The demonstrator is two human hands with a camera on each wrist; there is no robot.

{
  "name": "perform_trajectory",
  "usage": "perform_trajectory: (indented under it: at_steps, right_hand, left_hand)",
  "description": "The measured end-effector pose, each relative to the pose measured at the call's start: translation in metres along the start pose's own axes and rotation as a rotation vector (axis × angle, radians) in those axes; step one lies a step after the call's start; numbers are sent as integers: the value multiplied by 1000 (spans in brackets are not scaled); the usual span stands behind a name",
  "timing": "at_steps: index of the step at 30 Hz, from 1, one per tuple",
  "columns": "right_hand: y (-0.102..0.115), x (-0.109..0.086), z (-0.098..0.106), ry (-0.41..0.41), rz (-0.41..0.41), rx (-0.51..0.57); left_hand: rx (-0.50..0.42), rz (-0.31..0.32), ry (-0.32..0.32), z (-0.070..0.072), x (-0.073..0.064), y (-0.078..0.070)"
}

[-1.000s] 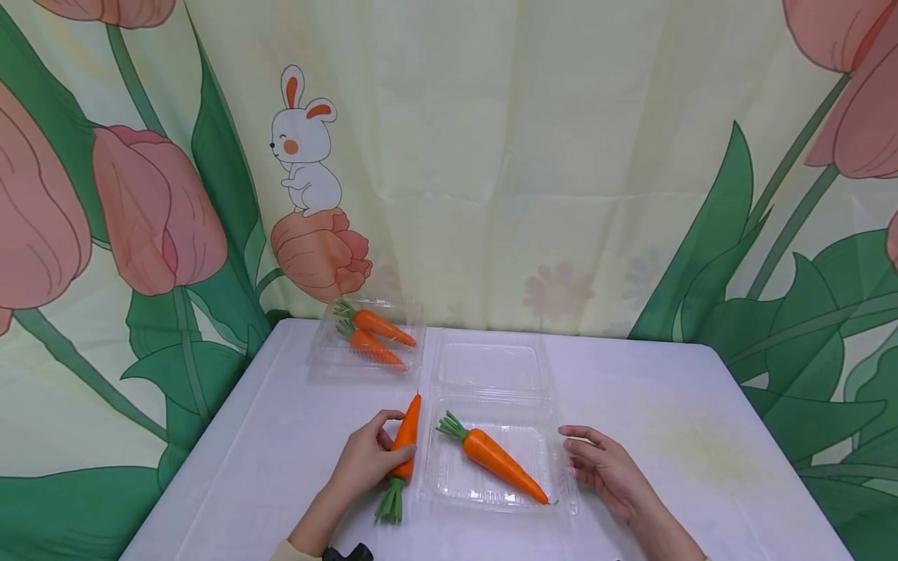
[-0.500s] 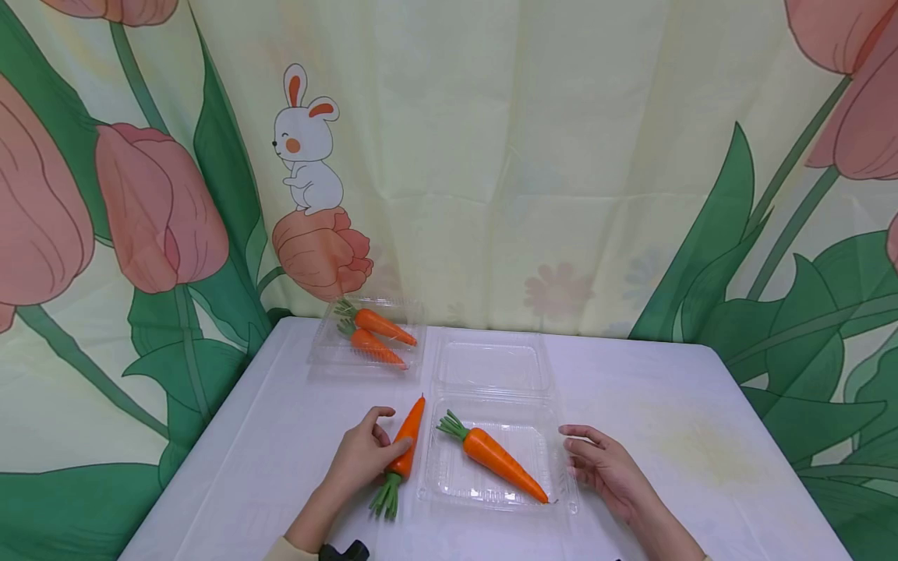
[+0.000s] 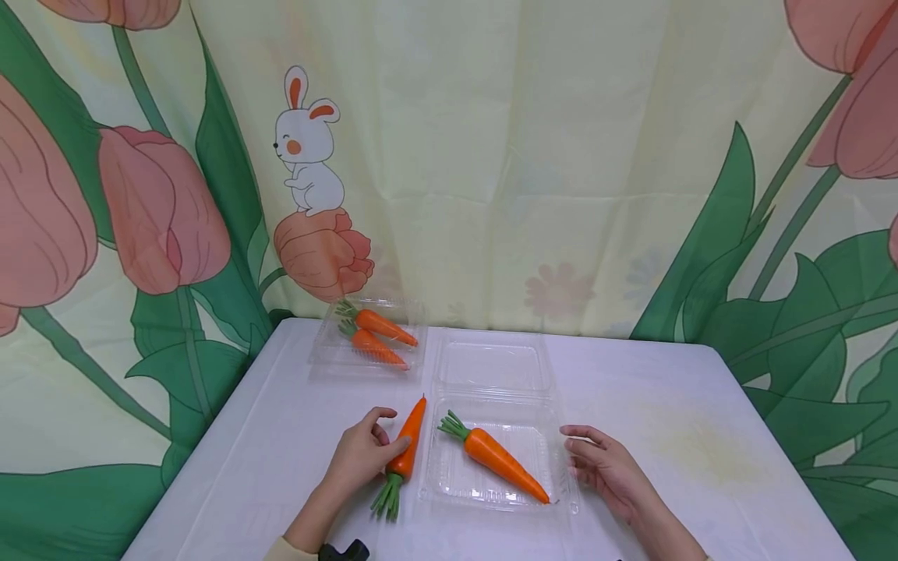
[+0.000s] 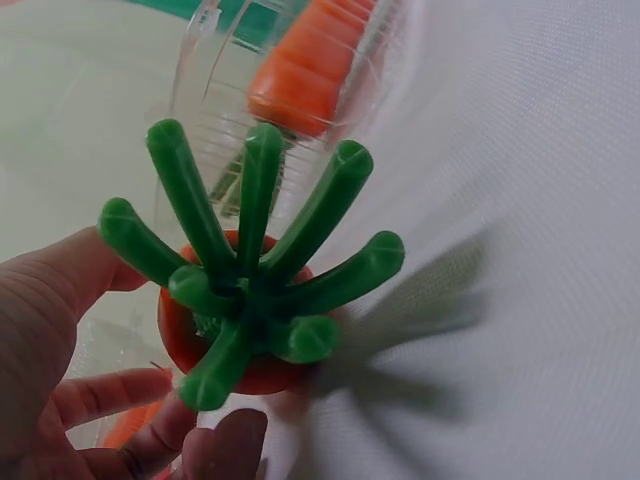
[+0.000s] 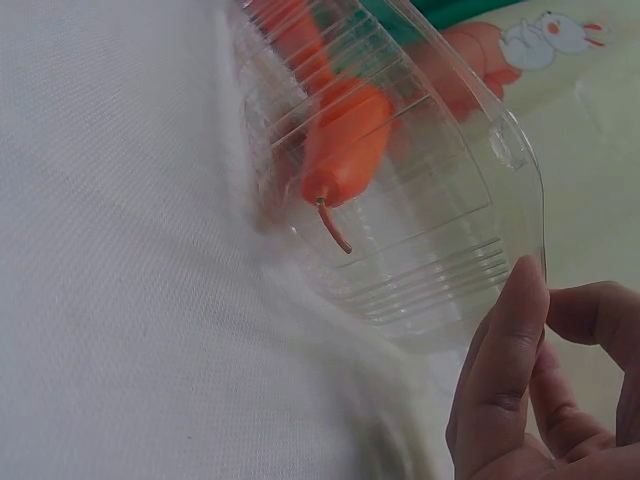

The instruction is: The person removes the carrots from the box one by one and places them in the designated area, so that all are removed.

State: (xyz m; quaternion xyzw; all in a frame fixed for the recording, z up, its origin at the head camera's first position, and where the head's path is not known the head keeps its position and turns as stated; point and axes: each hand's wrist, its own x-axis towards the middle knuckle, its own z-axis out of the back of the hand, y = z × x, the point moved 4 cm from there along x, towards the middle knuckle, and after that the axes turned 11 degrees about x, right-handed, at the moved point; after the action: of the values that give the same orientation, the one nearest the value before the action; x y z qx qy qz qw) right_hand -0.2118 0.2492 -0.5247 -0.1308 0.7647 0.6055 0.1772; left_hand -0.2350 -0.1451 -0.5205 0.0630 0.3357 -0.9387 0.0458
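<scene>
My left hand (image 3: 361, 460) lies at an orange carrot (image 3: 406, 448) with a green top, left of an opened clear plastic clamshell container (image 3: 449, 487). The thumb lies across the carrot and the other fingers bend along its left side. In the left wrist view the green stalks (image 4: 250, 280) face the camera and hide part of the grip. A second carrot (image 3: 501, 463) rests slantwise in the container's base. At the container's right side, my right hand (image 3: 606, 475) pinches the rim between thumb and finger, as the right wrist view shows.
Another clear container (image 3: 323, 358) at the back left holds two carrots (image 3: 379, 327). The opened lid (image 3: 494, 366) lies flat toward the back of the white table (image 3: 673, 436). A curtain with printed tulips (image 3: 161, 210) and a rabbit hangs behind.
The carrot at my left hand has turned slightly, its tip to the right and its green top to the left. My left hand has shifted a little left. The right hand stays on the rim.
</scene>
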Motion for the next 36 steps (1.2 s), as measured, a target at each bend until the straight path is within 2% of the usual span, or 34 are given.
perform_trajectory:
  at_steps: [8,12,16,22,27,32,36]
  right_hand:
    - [1,-1,0,17,5,11]
    - [0,0,0,10,2,9]
    - [-1,0,0,2,0,8]
    - [-1,1,-1,8,2,14]
    - [-1,2,-2,22,3,25]
    - [-1,1,-2,6,-2,24]
    - [-1,-1,-1,-20,-11,11]
  left_hand:
    - [128,42,-48,12,2,-6]
    - [136,51,-71,19,4,-13]
    - [145,23,-77,20,3,-25]
    - [172,-98,-88,17,-5,-50]
    - [245,-224,-126,13,-13,-70]
    - [371,-361,-174,2,-20,-93]
    - [509,-504,-212,-11,-27,-111]
